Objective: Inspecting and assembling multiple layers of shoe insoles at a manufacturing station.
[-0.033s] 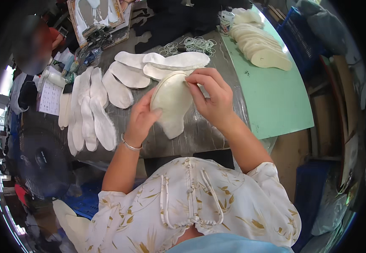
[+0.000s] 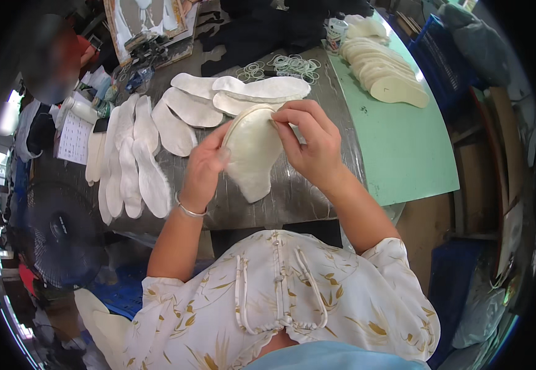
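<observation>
A cream insole point(image 2: 253, 154) with a raised rim along its upper left edge is held up over the table in front of me. My left hand point(image 2: 204, 163) grips its left edge, the thumb lying at the border of the face. At the top right, the thumb and index finger of my right hand point(image 2: 311, 139) pinch the insole's edge. Just beyond lie white fleecy insoles point(image 2: 261, 88), some overlapping. More fleecy insoles point(image 2: 150, 176) lie in a row to the left of my left hand.
A green board point(image 2: 403, 154) on the right bears a fanned stack of cream insoles point(image 2: 397, 89). Pale rubber bands point(image 2: 295, 66) and black material point(image 2: 255, 34) lie at the back. A black fan point(image 2: 64, 231) stands at the left. Another person point(image 2: 55, 61) is at the far left.
My left hand has slid slightly up the insole's left edge, its thumb drawing back from the face toward the border. The right hand's pinch stays nearly the same.
</observation>
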`<state>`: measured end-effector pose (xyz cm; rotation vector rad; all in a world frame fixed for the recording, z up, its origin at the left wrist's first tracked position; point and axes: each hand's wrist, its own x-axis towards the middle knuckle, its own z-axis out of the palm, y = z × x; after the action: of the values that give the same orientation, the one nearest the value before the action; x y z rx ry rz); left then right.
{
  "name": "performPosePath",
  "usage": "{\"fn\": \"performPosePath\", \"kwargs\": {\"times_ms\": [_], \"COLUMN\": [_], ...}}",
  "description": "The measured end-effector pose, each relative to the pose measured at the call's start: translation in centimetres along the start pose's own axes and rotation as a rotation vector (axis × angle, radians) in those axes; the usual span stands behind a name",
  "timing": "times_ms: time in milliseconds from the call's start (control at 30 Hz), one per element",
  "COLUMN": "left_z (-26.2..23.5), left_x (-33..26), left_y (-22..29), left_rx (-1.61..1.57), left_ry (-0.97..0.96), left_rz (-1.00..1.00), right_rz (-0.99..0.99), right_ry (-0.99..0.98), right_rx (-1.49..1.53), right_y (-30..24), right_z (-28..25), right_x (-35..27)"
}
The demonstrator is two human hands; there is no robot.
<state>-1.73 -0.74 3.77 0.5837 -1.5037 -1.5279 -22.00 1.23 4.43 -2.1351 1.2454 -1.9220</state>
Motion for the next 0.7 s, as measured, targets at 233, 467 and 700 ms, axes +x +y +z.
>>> {"fn": "performPosePath", "kwargs": {"times_ms": [233, 467, 700], "left_z": [-2.7, -5.0, -4.5], "left_x": [1.8, 1.9, 2.5], "left_y": [5.9, 7.1, 6.5], "left_rx": [0.369, 0.359, 0.307], "left_ry": [0.107, 0.092, 0.153], "left_rz": [-0.162, -0.246, -0.250], "right_rz": [-0.303, -0.158, 0.095], "right_ry": [-0.109, -0.205, -0.234], "right_rx": [-0.108, 0.093, 0.103], "right_y": [-1.1, -1.7, -2.8], "right_z": [3.4, 4.8, 5.5], "right_x": [1.4, 2.0, 2.7]}}
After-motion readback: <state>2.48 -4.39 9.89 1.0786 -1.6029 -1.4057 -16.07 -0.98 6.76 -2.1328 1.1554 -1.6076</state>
